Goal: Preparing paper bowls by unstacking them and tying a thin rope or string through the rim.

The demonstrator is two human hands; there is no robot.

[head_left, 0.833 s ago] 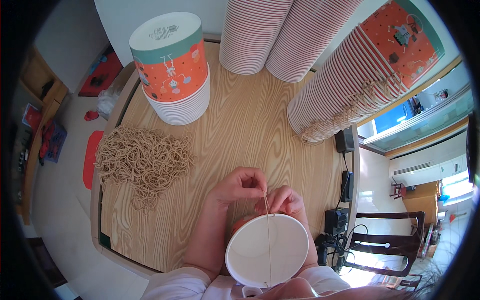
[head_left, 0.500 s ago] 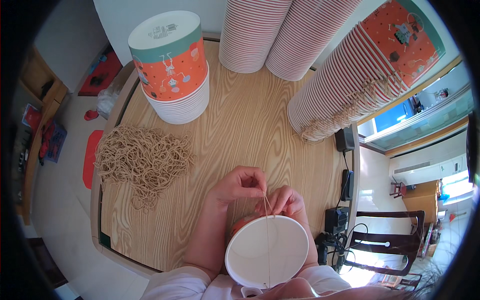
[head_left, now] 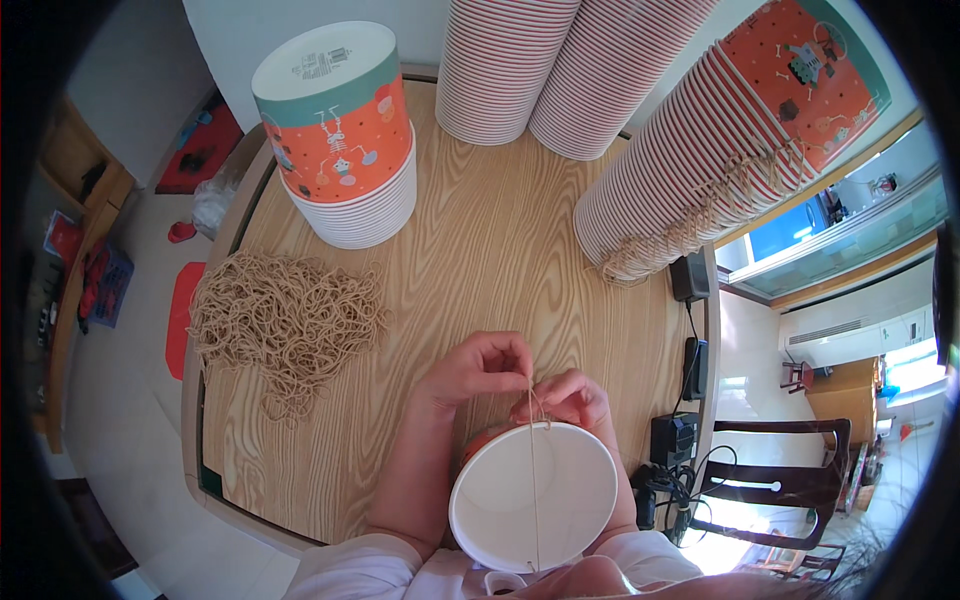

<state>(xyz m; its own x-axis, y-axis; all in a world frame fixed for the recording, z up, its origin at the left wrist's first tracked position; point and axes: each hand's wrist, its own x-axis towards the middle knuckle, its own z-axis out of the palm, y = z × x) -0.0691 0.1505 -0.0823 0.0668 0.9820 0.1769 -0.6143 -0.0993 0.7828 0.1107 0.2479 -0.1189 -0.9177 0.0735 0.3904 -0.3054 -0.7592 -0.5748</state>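
Observation:
A paper bucket [head_left: 580, 495] rests against my body, its white open mouth tilted toward me and a bit of its orange outside showing at the left. Across the mouth runs a thin tan string [head_left: 534, 480], from the near rim to the far rim. My left hand [head_left: 480, 370] is closed in a pinch on the string just beyond the far rim. Beside it, my right hand [head_left: 573, 399] has its fingers bent together at the string where it loops by the rim. Its fingertips partly hide what they grip.
A tangled heap of tan strings [head_left: 290, 320] lies on the wooden table [head_left: 480, 250] at the left. Behind it stand upside-down orange buckets [head_left: 340, 140]. Tall bucket stacks [head_left: 510, 70] rise at the back; another stack [head_left: 690, 150] with strings leans right. Black adapters [head_left: 674, 440] line the right edge.
The string across the mouth has shifted slightly left. My right hand's fingers have moved a little at the loop by the far rim; my left hand keeps its pinch.

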